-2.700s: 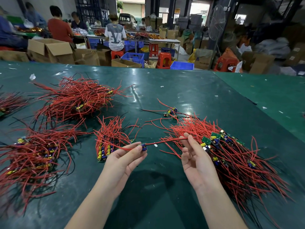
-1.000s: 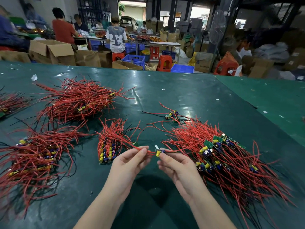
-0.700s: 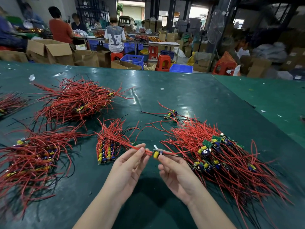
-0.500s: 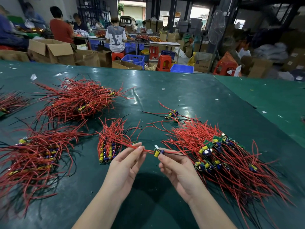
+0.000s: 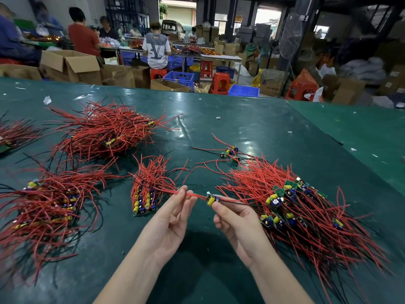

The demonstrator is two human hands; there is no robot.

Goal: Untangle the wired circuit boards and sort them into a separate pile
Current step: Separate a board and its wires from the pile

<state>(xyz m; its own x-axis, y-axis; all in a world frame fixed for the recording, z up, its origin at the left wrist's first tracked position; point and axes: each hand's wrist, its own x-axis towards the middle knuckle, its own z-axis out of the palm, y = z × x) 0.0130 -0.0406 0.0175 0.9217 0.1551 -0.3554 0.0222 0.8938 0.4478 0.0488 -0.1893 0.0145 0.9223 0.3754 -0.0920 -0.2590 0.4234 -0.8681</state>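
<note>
While workers sit at benches in the dim background, a person's two bare hands hold one wired circuit board (image 5: pixel 211 199) just above a green worktop (image 5: pixel 252 128). The right hand (image 5: pixel 237 222) pinches the small board, with its yellow component, at the fingertips; whether a black lead running right from it is also gripped cannot be made out. The left hand (image 5: pixel 173 213), palm up, pinches the board's red wire (image 5: pixel 194 195) between thumb and fingertips, the other fingers loosely extended. The wire spans the short gap between the two hands and runs on to the left, where its end is lost among other wires.

Just beyond the left hand lies a small sorted pile (image 5: pixel 145 194), boards lined up at its near edge and wires fanned away. To the right sprawls the large tangled heap (image 5: pixel 291 207), green boards showing only in patches; most are buried under red wire, and the heap's lower edge blurs toward the frame corner. A few loose boards (image 5: pixel 230 151) lie beyond it. Two more red bundles occupy the left side, one near (image 5: pixel 41 207) and one farther back (image 5: pixel 105 130); another at the far left (image 5: pixel 13 134) is cut off by the frame. Cardboard boxes (image 5: pixel 70 64) and red stools (image 5: pixel 219 82) stand past the worktop's far edge.
</note>
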